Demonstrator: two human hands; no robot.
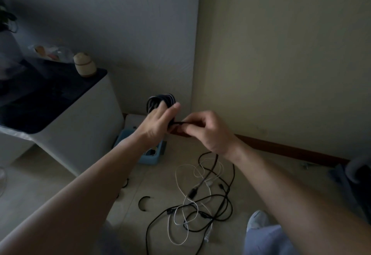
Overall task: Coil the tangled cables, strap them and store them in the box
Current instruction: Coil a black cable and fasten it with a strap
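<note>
My left hand [158,121] holds a coil of black cable [158,102] up in front of the wall, its loops wound round the fingers. Just to the right, my right hand [202,129] pinches the black cable's loose end [180,123] and holds it against the coil. On the floor below lies a tangle of black and white cables [200,200]. A blue box [152,157] stands on the floor under my left wrist, mostly hidden by the arm. A curved black strap [145,202] lies on the floor left of the tangle.
A white cabinet with a dark top [66,118] stands at the left, carrying a small round jar [84,65] and a plastic bag. A brown skirting board [291,150] runs along the right wall. My knee and a grey shoe [258,219] are at bottom right.
</note>
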